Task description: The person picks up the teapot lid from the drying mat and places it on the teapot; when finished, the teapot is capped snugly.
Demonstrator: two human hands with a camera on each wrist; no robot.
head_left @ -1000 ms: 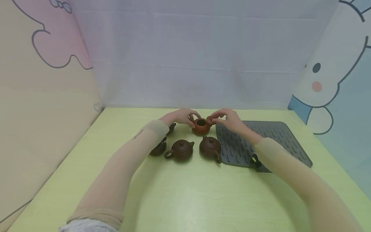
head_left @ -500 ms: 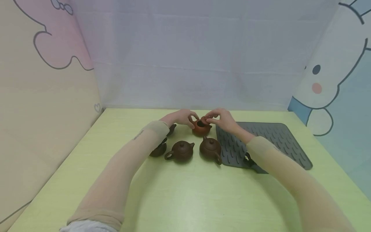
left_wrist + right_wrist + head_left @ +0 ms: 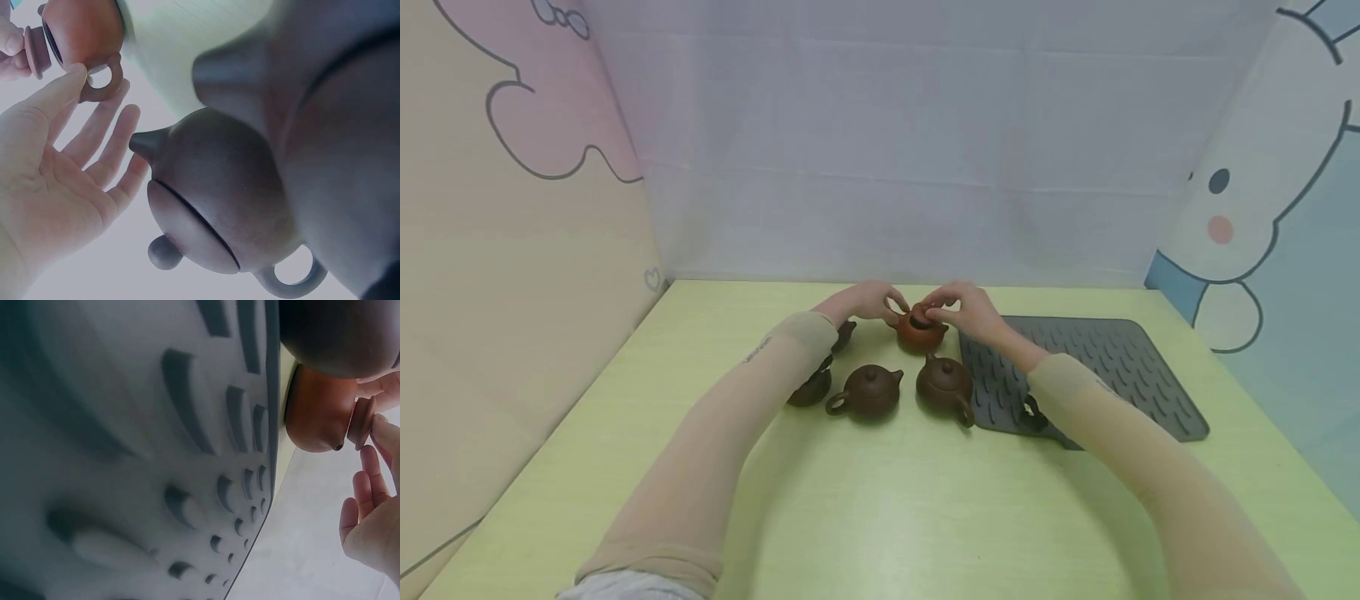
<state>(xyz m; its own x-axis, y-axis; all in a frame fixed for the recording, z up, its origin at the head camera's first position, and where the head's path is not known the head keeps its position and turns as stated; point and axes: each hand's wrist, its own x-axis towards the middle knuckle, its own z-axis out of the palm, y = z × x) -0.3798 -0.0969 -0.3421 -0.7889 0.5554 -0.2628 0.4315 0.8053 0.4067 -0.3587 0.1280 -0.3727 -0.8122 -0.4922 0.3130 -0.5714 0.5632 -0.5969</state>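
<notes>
A reddish-brown clay teapot (image 3: 921, 338) stands at the far middle of the table. At its loop handle (image 3: 103, 84), the thumb and index finger of my left hand (image 3: 867, 300) pinch, while the other fingers spread loosely in the left wrist view. My right hand (image 3: 972, 315) holds the matching lid (image 3: 360, 424) between thumb and fingertips. The lid is tilted close over the teapot's mouth, whose dark opening still shows beneath it in the head view. Nearest to the left hand is a dark brown teapot (image 3: 219, 187) with its lid on.
Two dark brown teapots, one with its spout right (image 3: 871, 393) and one turned with its handle forward (image 3: 943, 385), stand nearer. More dark teapots (image 3: 811, 390) are partly hidden by the left forearm. A grey ridged mat (image 3: 1097, 358) lies right, with a small black object (image 3: 1033, 414) by its front edge.
My right hand has brought the lid leftward from beside the spout to over the teapot's mouth. The left hand has stayed at the handle, shifting only slightly left.
</notes>
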